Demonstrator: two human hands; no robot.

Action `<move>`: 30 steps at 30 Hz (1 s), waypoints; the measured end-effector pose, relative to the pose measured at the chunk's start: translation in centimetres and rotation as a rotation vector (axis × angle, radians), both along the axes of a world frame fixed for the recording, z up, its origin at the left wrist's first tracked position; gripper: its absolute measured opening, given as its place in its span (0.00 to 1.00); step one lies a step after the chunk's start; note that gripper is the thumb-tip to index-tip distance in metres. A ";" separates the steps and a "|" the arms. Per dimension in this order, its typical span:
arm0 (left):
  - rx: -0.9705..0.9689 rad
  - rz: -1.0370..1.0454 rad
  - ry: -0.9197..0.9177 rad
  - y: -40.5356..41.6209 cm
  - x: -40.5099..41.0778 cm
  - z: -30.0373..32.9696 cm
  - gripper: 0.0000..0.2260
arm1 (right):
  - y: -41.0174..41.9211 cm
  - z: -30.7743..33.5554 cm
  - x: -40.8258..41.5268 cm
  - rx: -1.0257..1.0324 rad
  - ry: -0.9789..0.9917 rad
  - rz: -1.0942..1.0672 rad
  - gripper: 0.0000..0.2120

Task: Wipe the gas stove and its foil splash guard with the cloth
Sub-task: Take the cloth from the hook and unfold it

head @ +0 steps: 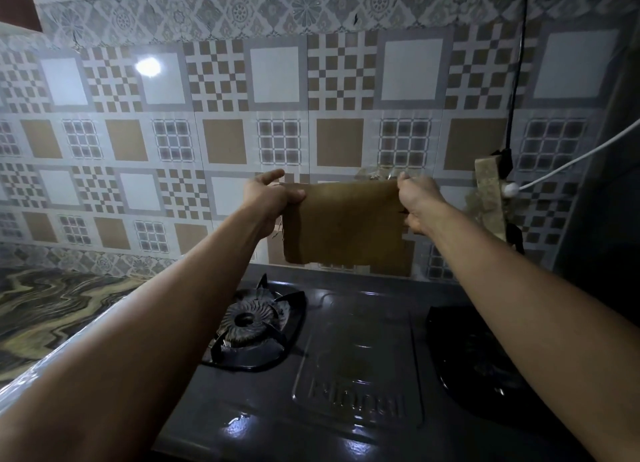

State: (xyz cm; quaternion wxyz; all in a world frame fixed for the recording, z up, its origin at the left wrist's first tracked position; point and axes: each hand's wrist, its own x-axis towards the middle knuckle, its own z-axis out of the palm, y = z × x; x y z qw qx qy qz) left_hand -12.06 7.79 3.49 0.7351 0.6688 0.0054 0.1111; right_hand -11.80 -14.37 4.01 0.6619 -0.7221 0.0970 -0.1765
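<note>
A brown cloth (346,224) hangs stretched flat in the air in front of the patterned foil splash guard (214,115). My left hand (268,193) pinches its upper left corner. My right hand (417,201) grips its right edge. Below the cloth lies the dark gas stove (356,350), with its left burner (249,323) in plain sight. My right forearm hides much of the right burner (474,354). The cloth's lower edge hangs just above the stove's back rim.
A marbled countertop (52,309) lies left of the stove behind a pale raised edge. On the right, a black cable (516,80) and a white cable (571,163) come down to a taped plug area. A dark wall closes the far right.
</note>
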 end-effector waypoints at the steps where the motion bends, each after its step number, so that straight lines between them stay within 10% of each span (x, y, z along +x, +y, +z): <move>1: -0.048 -0.039 0.027 0.1 -0.1 0.0 0.27 | 0.0 0.0 0.2 -0.016 -0.016 -0.029 0.16; 12: 0.076 0.177 -0.074 -0.3 0.3 0.3 0.09 | -0.1 -0.7 1.2 -0.056 -0.134 -0.178 0.12; 25: 0.349 0.074 -0.042 1.0 0.1 1.1 0.16 | -0.8 -0.6 0.4 0.059 -0.182 0.181 0.12; 30: 0.614 0.090 -0.122 1.0 -0.3 0.6 0.06 | -2.0 -0.6 0.0 -0.454 -0.255 0.090 0.11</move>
